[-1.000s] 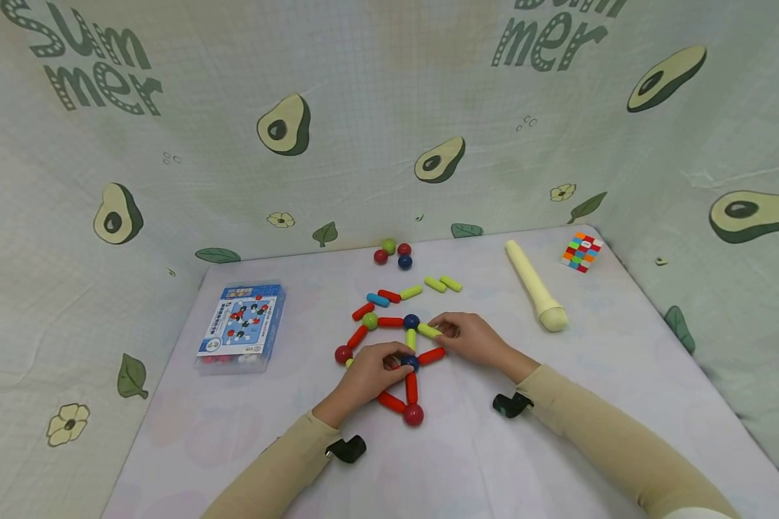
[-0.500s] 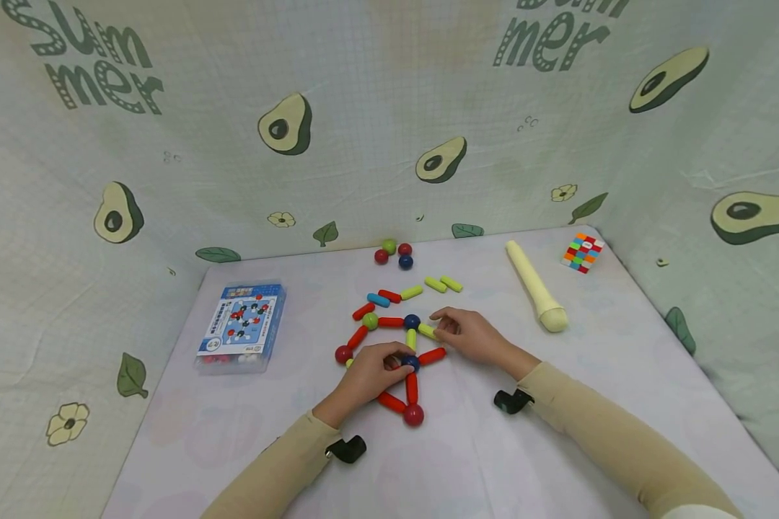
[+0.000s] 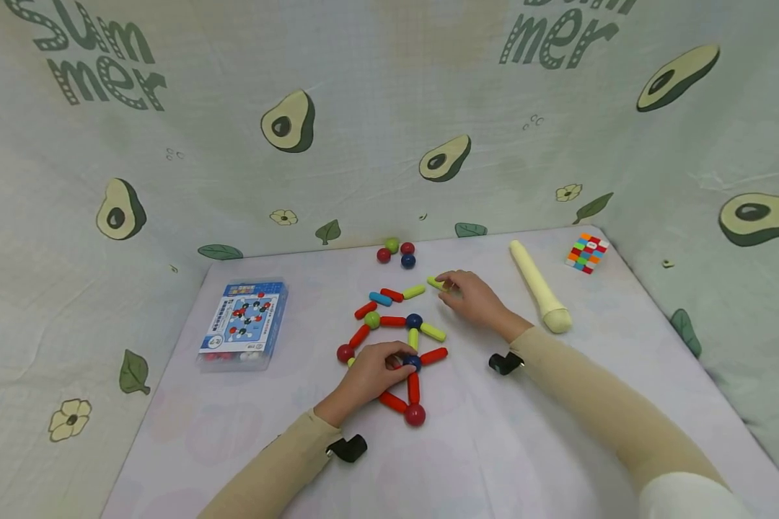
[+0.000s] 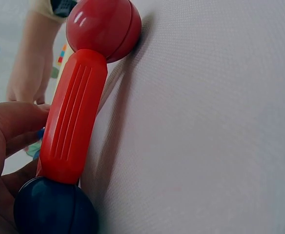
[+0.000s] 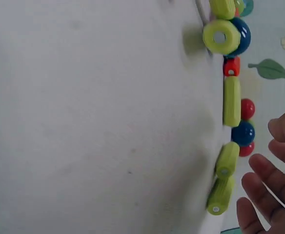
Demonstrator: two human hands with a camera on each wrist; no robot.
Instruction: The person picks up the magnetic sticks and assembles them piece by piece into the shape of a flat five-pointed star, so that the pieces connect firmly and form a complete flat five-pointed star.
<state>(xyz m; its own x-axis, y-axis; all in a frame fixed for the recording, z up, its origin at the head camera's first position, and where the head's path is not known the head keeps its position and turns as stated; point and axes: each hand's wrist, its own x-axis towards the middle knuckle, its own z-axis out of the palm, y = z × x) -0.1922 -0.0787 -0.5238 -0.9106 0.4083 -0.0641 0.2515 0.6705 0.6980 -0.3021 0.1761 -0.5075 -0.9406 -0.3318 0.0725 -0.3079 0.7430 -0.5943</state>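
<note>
My left hand (image 3: 371, 375) holds a dark blue magnetic ball (image 3: 412, 362) of a flat ball-and-rod figure lying on the table. In the left wrist view a ridged red rod (image 4: 73, 117) joins that blue ball (image 4: 54, 207) to a red ball (image 4: 103, 29). A second dark blue ball (image 3: 414, 321), higher in the figure, bears a yellow-green rod (image 3: 433, 331) pointing right. My right hand (image 3: 474, 295) hovers by the loose yellow-green rods (image 3: 436, 283), partly covering them. The right wrist view shows its fingers spread beside two such rods (image 5: 226, 160), holding nothing.
Loose red, blue and yellow-green rods (image 3: 381, 298) lie beyond the figure. Several balls (image 3: 407, 261) sit at the table's back edge. A boxed set (image 3: 243, 324) lies left; a pale yellow club-shaped object (image 3: 539, 287) and a coloured-square cube (image 3: 587, 252) lie right.
My right hand has let go of the yellow-green rod at the upper blue ball and moved away toward the loose rods behind. The left hand stays on its blue ball.
</note>
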